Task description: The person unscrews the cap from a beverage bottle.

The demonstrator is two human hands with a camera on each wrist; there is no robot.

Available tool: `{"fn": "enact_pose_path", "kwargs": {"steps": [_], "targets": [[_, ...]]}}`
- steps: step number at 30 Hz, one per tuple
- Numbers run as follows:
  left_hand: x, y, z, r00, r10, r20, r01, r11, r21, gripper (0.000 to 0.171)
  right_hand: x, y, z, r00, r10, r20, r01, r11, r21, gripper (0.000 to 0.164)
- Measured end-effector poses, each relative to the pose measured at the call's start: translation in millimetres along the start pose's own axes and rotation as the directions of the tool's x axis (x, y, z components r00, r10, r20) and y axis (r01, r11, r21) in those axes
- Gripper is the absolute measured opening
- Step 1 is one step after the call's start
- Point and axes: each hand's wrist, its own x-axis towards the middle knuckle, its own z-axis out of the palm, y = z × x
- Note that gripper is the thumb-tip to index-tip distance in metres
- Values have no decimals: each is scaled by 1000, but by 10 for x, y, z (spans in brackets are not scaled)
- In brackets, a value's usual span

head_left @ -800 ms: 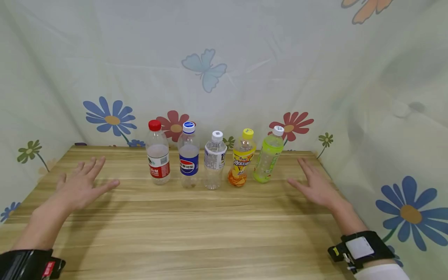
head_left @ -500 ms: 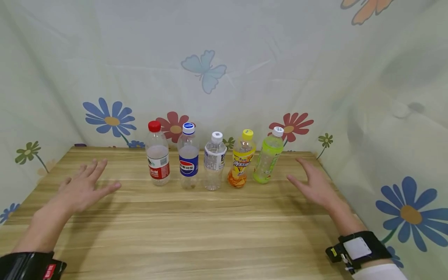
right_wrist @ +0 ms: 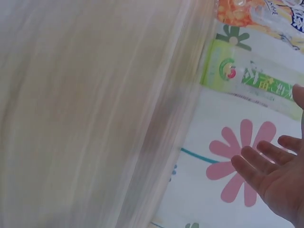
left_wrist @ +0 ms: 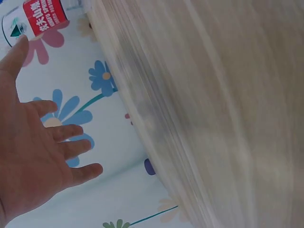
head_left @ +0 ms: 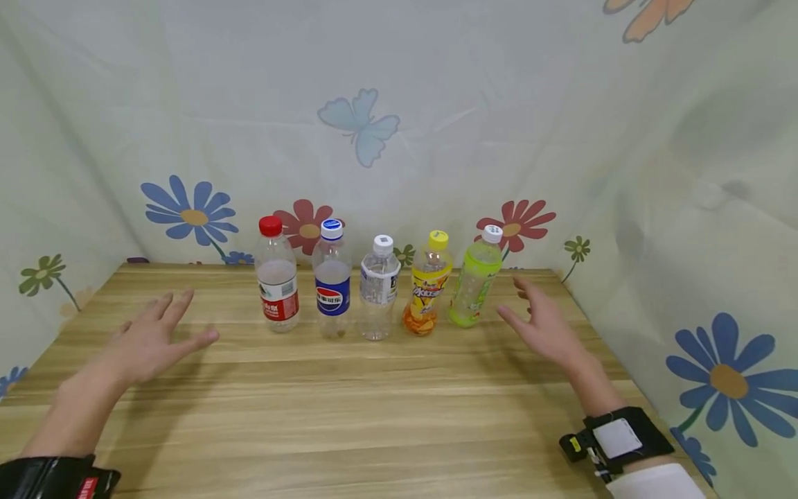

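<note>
Several plastic bottles stand in a row across the back of the wooden table. From left come a red-capped bottle point(head_left: 278, 291), a Pepsi bottle point(head_left: 332, 291), a clear white-capped bottle point(head_left: 377, 291), a yellow-capped bottle point(head_left: 427, 291) with an orange base, and a green bottle point(head_left: 475, 284) with a white cap. My left hand point(head_left: 146, 343) is spread above the table, left of the red-capped bottle and apart from it. Close to the green bottle's right side, my right hand point(head_left: 545, 326) has its thumb and fingers apart, holding nothing. Both palms show in the wrist views.
The wooden table point(head_left: 349, 423) reaches back to a hanging cloth point(head_left: 499, 104) printed with flowers and a butterfly, which also lines both sides. A small dark object point(head_left: 138, 260) sits at the table's back left corner. Black straps with devices circle both wrists.
My right hand has moved left, nearer the green bottle. The left hand has barely shifted, and the bottles stand as before. The head view has turned slightly.
</note>
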Motion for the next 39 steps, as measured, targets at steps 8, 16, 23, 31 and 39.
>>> {"fn": "enact_pose_path", "kwargs": {"steps": [8, 16, 23, 31, 39], "targets": [[12, 50, 92, 1000, 10, -8, -10, 1000, -8, 100, 64, -60, 100, 998, 17, -65, -13, 998, 57, 75], [-8, 104, 129, 1000, 8, 24, -7, 1000, -26, 102, 109, -146, 176, 995, 73, -67, -64, 990, 127, 74], [-39, 185, 128, 999, 6, 51, -5, 1000, -27, 103, 152, -221, 167, 991, 112, -76, -98, 981, 170, 76], [-33, 297, 133, 999, 30, 37, -28, 999, -41, 105, 193, -257, 256, 986, 149, -76, -126, 961, 247, 80], [-30, 386, 104, 999, 35, 33, -33, 998, -56, 104, 231, -247, 330, 981, 173, -86, -139, 940, 311, 82]]}}
